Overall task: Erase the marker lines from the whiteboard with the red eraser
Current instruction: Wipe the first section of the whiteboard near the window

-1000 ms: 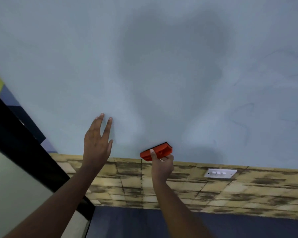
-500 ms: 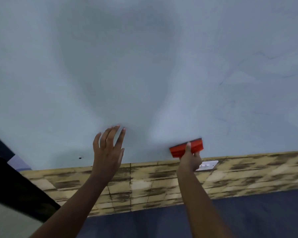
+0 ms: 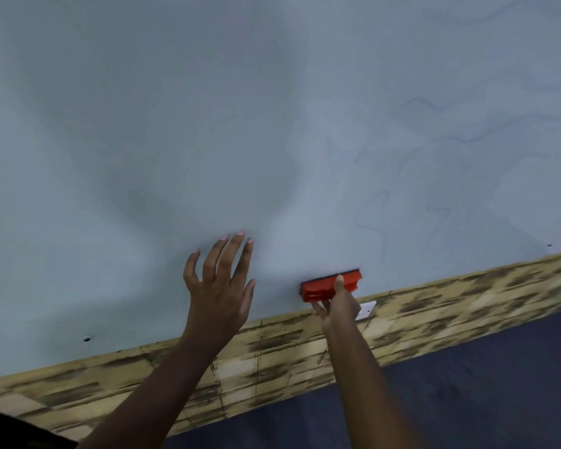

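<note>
The whiteboard (image 3: 208, 108) fills most of the view, pale grey-blue and tilted. Faint blue marker lines (image 3: 441, 124) show on its right part, with fainter strokes lower down. The red eraser (image 3: 324, 285) lies flat against the board near its lower edge. My right hand (image 3: 339, 303) grips the eraser from below, thumb over its top. My left hand (image 3: 222, 283) is to the left of the eraser, fingers straight and spread, fingertips touching the board.
Below the board runs a band of yellow-brown brick-pattern wall (image 3: 467, 303). A white switch plate (image 3: 366, 309) sits on it just behind my right hand. Dark blue floor (image 3: 467, 384) lies below. Small dark screw holes (image 3: 86, 338) dot the board's lower edge.
The view has swung, so the board's lower edge now tilts up to the right. My right hand with the eraser stays at the bottom edge. More marker lines have come into view at the right.
</note>
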Motion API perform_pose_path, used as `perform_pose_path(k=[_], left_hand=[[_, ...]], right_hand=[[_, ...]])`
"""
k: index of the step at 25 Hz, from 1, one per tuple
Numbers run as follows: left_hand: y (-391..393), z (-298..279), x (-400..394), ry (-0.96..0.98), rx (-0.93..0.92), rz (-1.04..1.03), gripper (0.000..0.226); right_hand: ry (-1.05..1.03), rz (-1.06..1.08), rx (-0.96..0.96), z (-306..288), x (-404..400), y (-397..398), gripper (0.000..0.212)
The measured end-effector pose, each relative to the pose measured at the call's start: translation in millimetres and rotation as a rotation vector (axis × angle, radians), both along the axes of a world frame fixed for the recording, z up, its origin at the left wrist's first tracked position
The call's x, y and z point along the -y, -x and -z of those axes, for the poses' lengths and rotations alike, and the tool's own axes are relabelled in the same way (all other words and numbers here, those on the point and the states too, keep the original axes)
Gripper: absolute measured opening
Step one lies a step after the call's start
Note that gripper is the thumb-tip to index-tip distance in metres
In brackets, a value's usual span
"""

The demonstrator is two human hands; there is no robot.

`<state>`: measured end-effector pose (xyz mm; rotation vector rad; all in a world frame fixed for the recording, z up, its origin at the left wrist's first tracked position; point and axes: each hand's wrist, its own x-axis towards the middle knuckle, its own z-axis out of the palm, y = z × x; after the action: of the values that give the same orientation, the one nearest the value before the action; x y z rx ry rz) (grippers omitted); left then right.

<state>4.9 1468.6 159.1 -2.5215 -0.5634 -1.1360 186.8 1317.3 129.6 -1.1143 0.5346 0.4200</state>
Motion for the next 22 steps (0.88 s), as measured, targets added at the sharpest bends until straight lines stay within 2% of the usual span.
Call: perform_pose_path(k=[4,8,12,16,18,20,22], left_hand=[[-24.6,10.4,22.8,0.022,0.01,-0.032,0.072],[-58.0,3.5,48.3,0.059,0.072,-0.053,0.071],[-75.9,-0.5,66.6,0.138,0.127,-0.096,0.066],[-84.5,-3.2,80.4,0.244,0.151,-0.125,0.067],[-86.1,-5.2,86.1,0.269,0.124,-0.115,0.068],[-87.7,-4.0,92.6,0.27,0.101,-0.112,0.067],[-89.3,-4.4,94.8,0.257,0.087,-0.104,0.066]], right_hand=[[-0.168,-0.026,-0.261,34.9,35.3,-42.9,0.052],[-0.128,-0.021,-0.248,43.9,58.1,-83.6,0.052],[0.175,0.124,-0.018,27.3,83.7,-131.5,0.044],[0.323,0.15,0.358,6.1,90.0,-120.2,0.036],[0.33,0.16,0.505,-9.2,85.2,-102.2,0.032],[0.244,0.141,0.638,-22.5,75.9,-85.1,0.045],[0.26,0.051,0.826,-25.4,63.6,-69.7,0.052]])
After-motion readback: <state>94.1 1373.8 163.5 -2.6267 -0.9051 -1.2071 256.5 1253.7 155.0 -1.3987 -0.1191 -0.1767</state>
